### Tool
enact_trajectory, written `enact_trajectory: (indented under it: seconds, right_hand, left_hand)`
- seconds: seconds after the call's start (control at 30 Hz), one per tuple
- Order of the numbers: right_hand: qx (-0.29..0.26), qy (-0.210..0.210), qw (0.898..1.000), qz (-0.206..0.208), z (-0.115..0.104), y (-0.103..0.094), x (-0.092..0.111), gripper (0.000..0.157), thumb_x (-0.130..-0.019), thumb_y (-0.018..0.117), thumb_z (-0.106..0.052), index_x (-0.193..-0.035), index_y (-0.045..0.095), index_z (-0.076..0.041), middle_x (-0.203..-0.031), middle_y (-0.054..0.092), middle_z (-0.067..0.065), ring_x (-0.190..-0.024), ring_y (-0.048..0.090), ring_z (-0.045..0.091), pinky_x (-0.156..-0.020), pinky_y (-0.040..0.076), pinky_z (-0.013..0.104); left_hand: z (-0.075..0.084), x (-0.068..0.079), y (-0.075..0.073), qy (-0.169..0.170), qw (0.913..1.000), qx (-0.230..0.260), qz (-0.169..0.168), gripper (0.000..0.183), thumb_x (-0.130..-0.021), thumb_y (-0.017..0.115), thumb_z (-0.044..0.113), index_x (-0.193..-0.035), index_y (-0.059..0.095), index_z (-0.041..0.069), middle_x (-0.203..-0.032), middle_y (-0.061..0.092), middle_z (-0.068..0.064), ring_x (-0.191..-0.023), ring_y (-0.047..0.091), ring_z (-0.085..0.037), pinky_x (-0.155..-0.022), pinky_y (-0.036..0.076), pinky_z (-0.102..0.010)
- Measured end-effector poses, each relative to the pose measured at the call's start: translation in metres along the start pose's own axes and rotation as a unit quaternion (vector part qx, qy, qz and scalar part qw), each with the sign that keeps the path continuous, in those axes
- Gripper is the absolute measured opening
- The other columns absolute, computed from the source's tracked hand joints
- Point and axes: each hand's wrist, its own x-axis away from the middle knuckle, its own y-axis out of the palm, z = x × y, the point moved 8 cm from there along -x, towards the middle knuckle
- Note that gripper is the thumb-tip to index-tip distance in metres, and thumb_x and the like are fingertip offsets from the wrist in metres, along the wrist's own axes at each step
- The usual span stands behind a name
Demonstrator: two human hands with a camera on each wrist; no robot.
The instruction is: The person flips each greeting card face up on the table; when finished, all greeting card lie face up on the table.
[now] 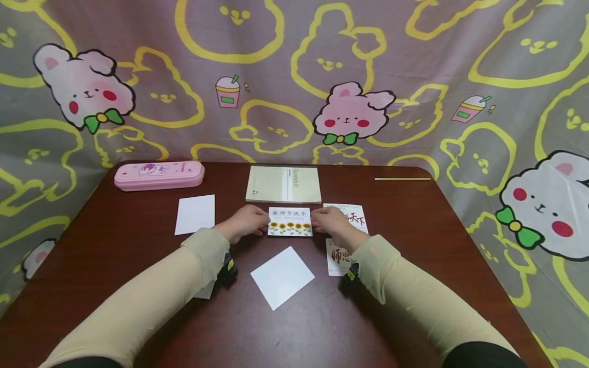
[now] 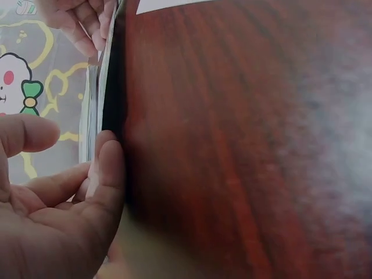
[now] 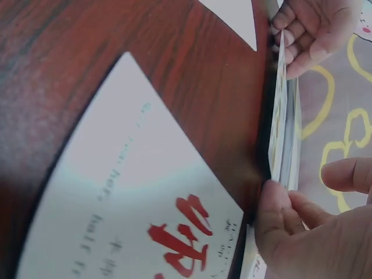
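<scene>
A greeting card (image 1: pixel 290 222) with printed sunflowers and grey writing is held by its two short sides in front of the notebook. My left hand (image 1: pixel 244 223) pinches its left side, and my right hand (image 1: pixel 337 225) pinches its right side. Seen nearly edge-on in the right wrist view, the card (image 3: pixel 278 116) runs between the fingertips of both hands, with dark shadow beneath it. One digit of each hand stands away from the card. Beneath the right hand and wrist, two cards with red writing, an upper card (image 1: pixel 358 216) and a lower card (image 1: pixel 336 257), are partly covered.
A notebook (image 1: pixel 282 184) lies behind the card. Blank white cards lie nearer me (image 1: pixel 282 278) and at left (image 1: pixel 195 213); another white card (image 1: pixel 204 292) is partly under my left sleeve. A pink pencil case (image 1: pixel 159 175) is at back left, a yellow pencil (image 1: pixel 402 179) at back right.
</scene>
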Motion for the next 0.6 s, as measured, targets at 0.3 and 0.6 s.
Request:
enact_trajectory:
  seconds: [0.3,0.6]
  right_hand:
    - [0.021,-0.008,1.0,0.005,-0.0021,-0.003,0.0019,0.036,-0.103,0.054,-0.008,-0.13,0.06,0.015,-0.108,0.066,0.016,-0.088,0.063,0.014,-0.079,0.057,0.025]
    - [0.036,-0.01,0.999,0.004,-0.0023,-0.006,0.0046,0.037,-0.101,0.057,-0.008,-0.132,0.059,0.013,-0.112,0.065,0.018,-0.086,0.062,0.014,-0.074,0.055,0.022]
  left_hand:
    - [0.0068,-0.0043,0.0057,0.012,0.9975,-0.069,-0.009,0.034,-0.099,0.057,0.009,-0.123,0.066,-0.013,-0.109,0.068,-0.018,-0.091,0.064,-0.021,-0.079,0.058,-0.032]
    - [0.0077,-0.0023,0.0064,0.013,0.9966,-0.08,-0.013,0.038,-0.101,0.057,0.011,-0.131,0.062,-0.012,-0.117,0.068,-0.02,-0.097,0.064,-0.022,-0.081,0.056,-0.033]
